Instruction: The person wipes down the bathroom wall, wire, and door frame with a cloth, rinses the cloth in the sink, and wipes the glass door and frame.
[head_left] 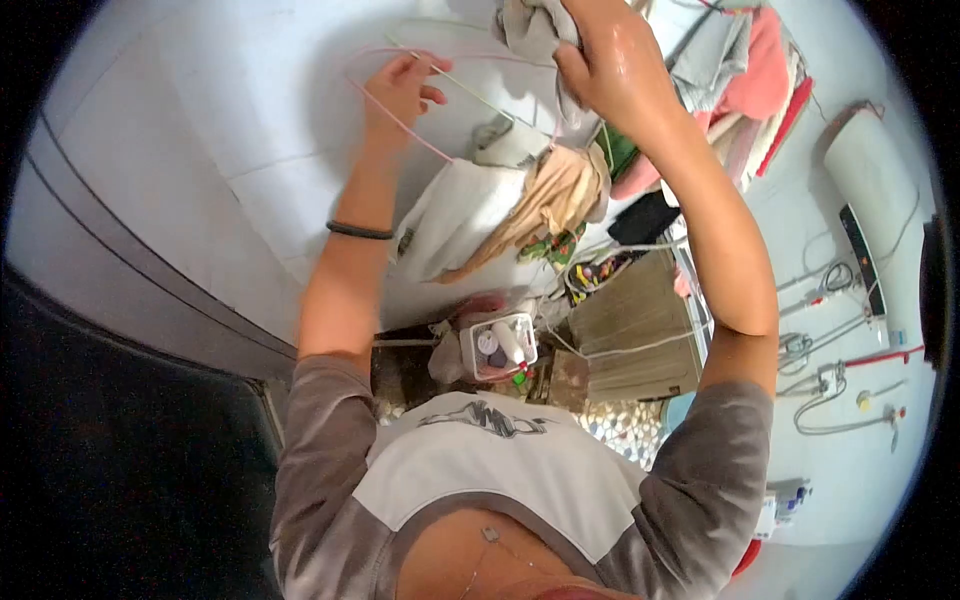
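Note:
My left hand (pixel 400 92) is raised at the upper left, its fingers curled around thin hanger wire. A pink hanger (pixel 405 128) runs past this hand, and a pale green hanger (pixel 465 87) crosses it. Higher and to the right, my right hand (pixel 615 60) grips a crumpled grey cloth (pixel 535 28), whose lower part hangs beneath the fingers. Below and between the hands hang a white cloth (pixel 462 215) and a tan garment (pixel 560 190). The exact grip of the left fingertips is hard to make out.
More clothes, including a pink one (pixel 755 75) and a black one (pixel 645 218), hang at the right. A white water heater (pixel 865 180) with pipes is on the right wall. Lower down are a white basket (pixel 535 345) of bottles and a worn cabinet (pixel 640 335).

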